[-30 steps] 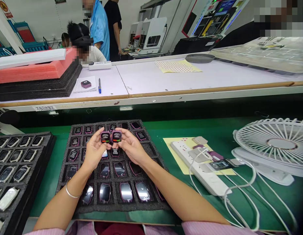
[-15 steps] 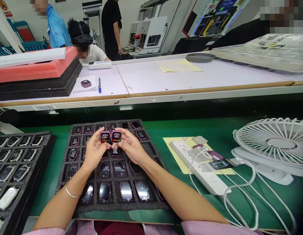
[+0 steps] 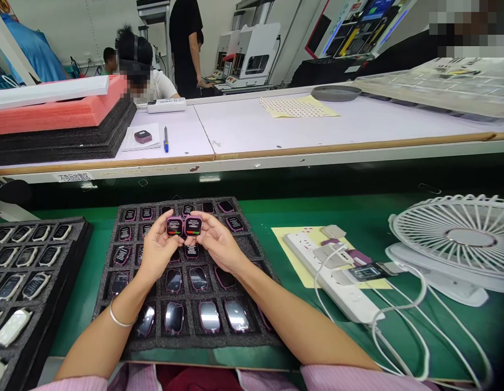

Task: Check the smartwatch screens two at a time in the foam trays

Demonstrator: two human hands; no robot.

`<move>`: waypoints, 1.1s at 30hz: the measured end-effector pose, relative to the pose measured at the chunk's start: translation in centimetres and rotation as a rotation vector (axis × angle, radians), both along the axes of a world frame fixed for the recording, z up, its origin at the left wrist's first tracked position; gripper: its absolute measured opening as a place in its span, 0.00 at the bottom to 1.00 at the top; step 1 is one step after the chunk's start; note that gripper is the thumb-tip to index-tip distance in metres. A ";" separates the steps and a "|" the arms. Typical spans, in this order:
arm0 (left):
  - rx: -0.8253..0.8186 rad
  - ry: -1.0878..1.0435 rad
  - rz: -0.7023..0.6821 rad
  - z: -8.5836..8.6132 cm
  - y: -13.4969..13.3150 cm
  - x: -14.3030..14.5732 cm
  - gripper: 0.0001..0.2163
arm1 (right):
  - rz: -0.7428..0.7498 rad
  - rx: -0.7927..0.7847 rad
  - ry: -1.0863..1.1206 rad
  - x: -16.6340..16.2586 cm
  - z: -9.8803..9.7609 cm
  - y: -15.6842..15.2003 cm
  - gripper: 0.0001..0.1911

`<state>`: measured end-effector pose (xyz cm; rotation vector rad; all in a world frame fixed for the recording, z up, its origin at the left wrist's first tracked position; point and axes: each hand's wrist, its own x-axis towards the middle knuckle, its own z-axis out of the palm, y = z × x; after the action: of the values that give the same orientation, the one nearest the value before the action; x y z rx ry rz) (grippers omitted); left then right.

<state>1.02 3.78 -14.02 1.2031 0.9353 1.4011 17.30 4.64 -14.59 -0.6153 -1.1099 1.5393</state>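
My left hand and right hand hold two watches above the foam tray on the lower worktop. A second foam tray lies to its left; a power strip, then a desk fan, lie to its right. A raised worktop stands behind.

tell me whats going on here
A person's left hand holds a small square purple device and the right hand holds a matching one, side by side with screens lit, above a black foam tray filled with more such devices. A second tray lies to the left on the green bench; a power strip and white fan sit to the right. Other people are beyond the white table.
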 end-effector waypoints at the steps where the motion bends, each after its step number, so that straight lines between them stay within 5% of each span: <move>1: 0.002 0.002 0.004 0.0 0.0 0.0 0.26 | 0.001 0.000 0.000 0.0 0.0 0.0 0.26; 33: -0.129 -0.032 -0.034 1.1 -0.9 0.3 0.20 | -0.096 -0.048 -0.046 0.0 0.4 -0.3 0.20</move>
<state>1.29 2.92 -12.92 1.0920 0.9637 1.3097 17.32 4.35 -14.16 -0.7301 -1.0650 1.4788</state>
